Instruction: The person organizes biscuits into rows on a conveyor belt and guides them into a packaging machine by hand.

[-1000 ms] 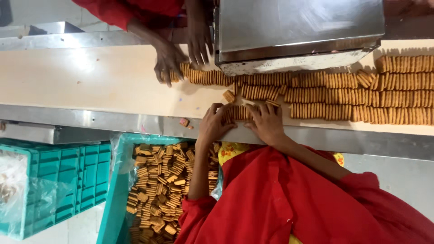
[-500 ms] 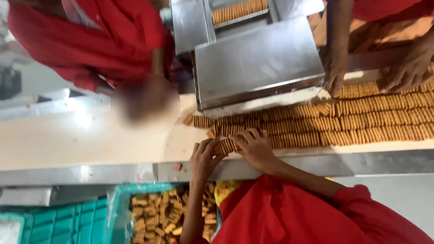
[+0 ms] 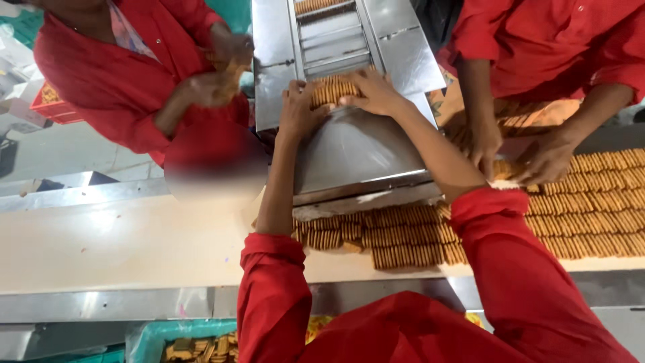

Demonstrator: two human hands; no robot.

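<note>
The left hand (image 3: 299, 107) and the right hand (image 3: 373, 91) are both stretched up to the steel chute (image 3: 356, 151), pressing a short stack of biscuits (image 3: 330, 89) between them. Neither is closed into a fist: the fingers are loosely curled, the left hand pushing the stack's left end, the right hand cupped over its right end and top. The stack lies on edge across the chute's channel, just below the ribbed feed track (image 3: 329, 37).

The hold looks like the weak point. The stack is kept together only by end pressure, so if either hand eases off, the middle biscuits could buckle out, tip flat, or slide down the sloped steel onto the belt (image 3: 121, 242). Squeezing too hard could crack the end pieces. Both arms reach over the rows of biscuits (image 3: 403, 235) lying on the belt beneath the chute, and a red sleeve (image 3: 500, 222) sits right at their edge; dropping the elbow could scatter them.

To the right, another person's hands (image 3: 517, 154) work at the rows just beside the right forearm, near enough to bump. At upper left a third person's hands (image 3: 218, 74) hold more biscuits, well apart from the stack. A green crate (image 3: 144, 339) of loose biscuits sits below the surface.
</note>
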